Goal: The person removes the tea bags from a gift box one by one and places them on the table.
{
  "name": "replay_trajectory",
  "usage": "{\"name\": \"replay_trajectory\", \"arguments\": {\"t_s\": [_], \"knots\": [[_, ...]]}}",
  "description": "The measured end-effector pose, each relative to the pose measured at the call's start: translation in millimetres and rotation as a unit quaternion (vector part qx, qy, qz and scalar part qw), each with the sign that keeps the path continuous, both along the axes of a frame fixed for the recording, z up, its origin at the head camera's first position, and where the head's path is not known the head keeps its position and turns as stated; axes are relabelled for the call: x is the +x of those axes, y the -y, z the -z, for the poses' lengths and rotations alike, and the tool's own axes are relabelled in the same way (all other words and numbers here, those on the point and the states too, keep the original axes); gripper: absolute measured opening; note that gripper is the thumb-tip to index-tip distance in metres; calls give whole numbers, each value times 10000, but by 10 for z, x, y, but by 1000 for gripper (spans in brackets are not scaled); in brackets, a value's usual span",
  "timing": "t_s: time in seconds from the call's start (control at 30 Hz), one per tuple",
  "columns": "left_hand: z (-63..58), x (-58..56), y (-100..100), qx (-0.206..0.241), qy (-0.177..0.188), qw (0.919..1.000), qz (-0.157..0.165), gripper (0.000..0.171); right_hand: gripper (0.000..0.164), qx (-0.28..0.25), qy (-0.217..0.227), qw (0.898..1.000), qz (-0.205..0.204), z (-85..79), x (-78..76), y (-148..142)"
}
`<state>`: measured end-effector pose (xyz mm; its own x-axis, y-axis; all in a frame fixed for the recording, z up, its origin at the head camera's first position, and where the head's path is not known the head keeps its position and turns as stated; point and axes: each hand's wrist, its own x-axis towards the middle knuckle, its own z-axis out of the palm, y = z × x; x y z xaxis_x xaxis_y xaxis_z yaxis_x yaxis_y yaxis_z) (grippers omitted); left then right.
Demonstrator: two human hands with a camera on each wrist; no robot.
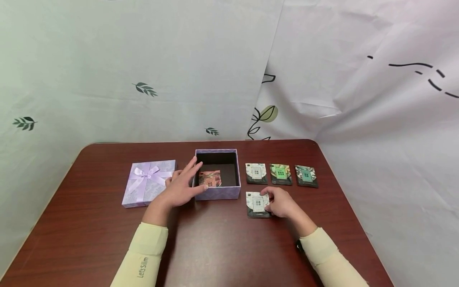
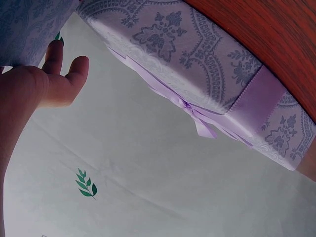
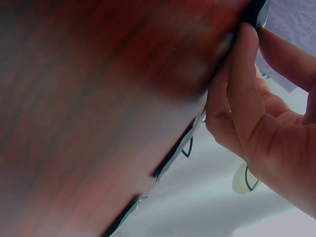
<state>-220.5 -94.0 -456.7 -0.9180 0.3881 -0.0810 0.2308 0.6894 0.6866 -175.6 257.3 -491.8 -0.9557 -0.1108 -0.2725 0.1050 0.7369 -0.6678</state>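
In the head view, my left hand (image 1: pixel 181 188) rests at the near left corner of a purple patterned box (image 1: pixel 218 194). Its fingers are spread along the left wall, with the thumb at the front wall. Inside the box lies a reddish-brown sachet (image 1: pixel 210 179). My right hand (image 1: pixel 281 202) holds a white-and-black sachet (image 1: pixel 257 204) by its right edge, at table level in front of the row. The right wrist view shows thumb and fingers of the right hand (image 3: pixel 256 108) at that sachet's dark edge (image 3: pixel 253 14). Whether the sachet is lifted, I cannot tell.
The box lid (image 1: pixel 148 183) with a lilac ribbon bow lies left of the box. A white-and-black sachet (image 1: pixel 256 173), a green-and-yellow sachet (image 1: pixel 281 174) and a teal-labelled sachet (image 1: pixel 306 176) form a row on the right. A pale curtain (image 1: pixel 201 71) hangs behind the brown table (image 1: pixel 215 247).
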Motion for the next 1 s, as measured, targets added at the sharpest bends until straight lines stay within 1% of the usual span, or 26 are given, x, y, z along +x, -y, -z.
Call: {"name": "replay_trajectory", "arguments": {"t_s": [0.13, 0.5, 0.67, 0.9, 1.0], "knots": [[-2, -1, 2, -13, 0, 10000, 7, 82, 44, 250, -133, 9995, -137, -8, 10, 12], [-3, 6, 5, 19, -17, 10000, 13, 82, 44, 472, -389, 9976, -323, -27, 15, 5], [-13, 6, 3, 2, -52, 10000, 13, 81, 42, 433, -569, 9972, -234, -90, 9, 2], [-13, 8, 5, -17, -54, 10000, 17, 81, 42, 101, -575, 9983, -76, -198, -34, 56], [-16, 8, 4, -16, -39, 10000, 15, 81, 42, 5, -685, 9976, -41, -264, -61, 101]]}}
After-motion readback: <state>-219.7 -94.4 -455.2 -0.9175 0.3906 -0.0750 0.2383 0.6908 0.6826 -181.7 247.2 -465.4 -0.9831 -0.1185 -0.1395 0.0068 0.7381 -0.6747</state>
